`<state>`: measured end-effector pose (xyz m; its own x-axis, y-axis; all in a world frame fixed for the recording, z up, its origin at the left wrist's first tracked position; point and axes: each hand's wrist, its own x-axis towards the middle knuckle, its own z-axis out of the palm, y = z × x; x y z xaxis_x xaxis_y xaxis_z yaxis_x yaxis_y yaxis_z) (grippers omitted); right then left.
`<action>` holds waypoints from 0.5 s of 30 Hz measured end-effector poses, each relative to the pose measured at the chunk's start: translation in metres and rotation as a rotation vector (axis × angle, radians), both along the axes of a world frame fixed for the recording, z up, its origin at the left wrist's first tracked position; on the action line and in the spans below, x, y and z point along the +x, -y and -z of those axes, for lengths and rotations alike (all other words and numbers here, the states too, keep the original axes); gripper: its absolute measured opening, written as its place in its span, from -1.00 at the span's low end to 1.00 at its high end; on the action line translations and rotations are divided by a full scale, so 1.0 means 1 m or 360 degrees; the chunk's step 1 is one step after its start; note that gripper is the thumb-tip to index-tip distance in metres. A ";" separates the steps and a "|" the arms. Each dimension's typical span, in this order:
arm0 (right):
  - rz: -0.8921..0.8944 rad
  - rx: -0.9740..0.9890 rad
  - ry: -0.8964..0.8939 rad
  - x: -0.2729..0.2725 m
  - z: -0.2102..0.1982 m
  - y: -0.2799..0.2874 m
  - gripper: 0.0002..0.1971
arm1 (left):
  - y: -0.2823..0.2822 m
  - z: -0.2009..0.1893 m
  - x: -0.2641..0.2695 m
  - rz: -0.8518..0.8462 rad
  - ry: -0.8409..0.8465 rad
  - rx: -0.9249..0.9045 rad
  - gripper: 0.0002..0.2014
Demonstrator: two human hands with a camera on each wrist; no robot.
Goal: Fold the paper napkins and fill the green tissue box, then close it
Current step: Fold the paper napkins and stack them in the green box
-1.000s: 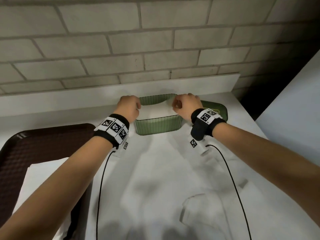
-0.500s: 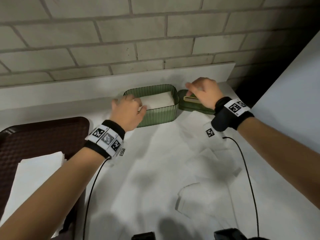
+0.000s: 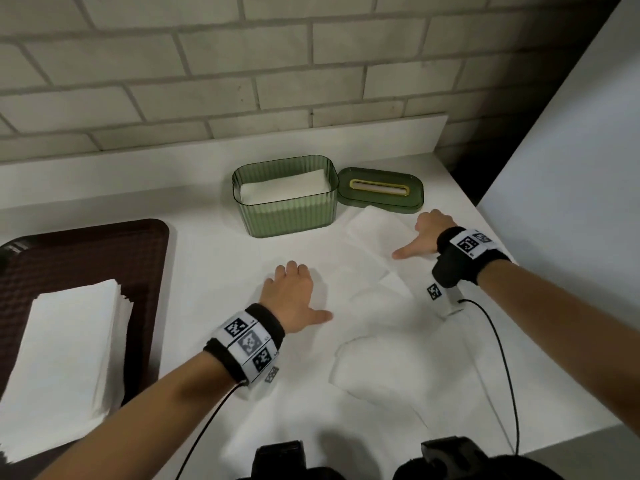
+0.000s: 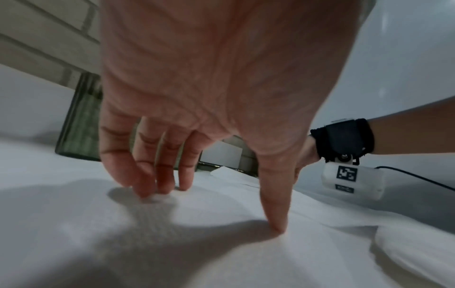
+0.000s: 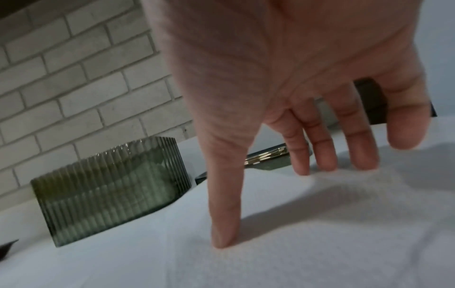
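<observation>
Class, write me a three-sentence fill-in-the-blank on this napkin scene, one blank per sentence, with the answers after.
1. The lid lies on the counter to the ____ of the green tissue box.
2. The spare napkin stack rests on a ____ tray.
3. Both the left hand and right hand press on an unfolded ____.

Answers: right; brown; napkin

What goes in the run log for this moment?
left hand: fingertips on loose napkin | right hand: same | green tissue box: open, partly filled | lid: beside box
</observation>
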<state>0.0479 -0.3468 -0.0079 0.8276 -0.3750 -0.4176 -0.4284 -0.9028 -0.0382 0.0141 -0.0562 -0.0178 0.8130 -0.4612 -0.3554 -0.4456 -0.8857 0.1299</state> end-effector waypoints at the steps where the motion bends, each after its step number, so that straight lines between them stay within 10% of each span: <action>1: 0.0008 0.0028 0.0031 0.000 0.001 -0.002 0.05 | 0.003 0.001 0.001 -0.0031 -0.0047 -0.0006 -0.20; 15: 0.0087 0.0669 0.0579 -0.013 -0.004 -0.010 -0.39 | -0.032 -0.011 0.000 -0.0781 -0.0744 -0.1281 -0.64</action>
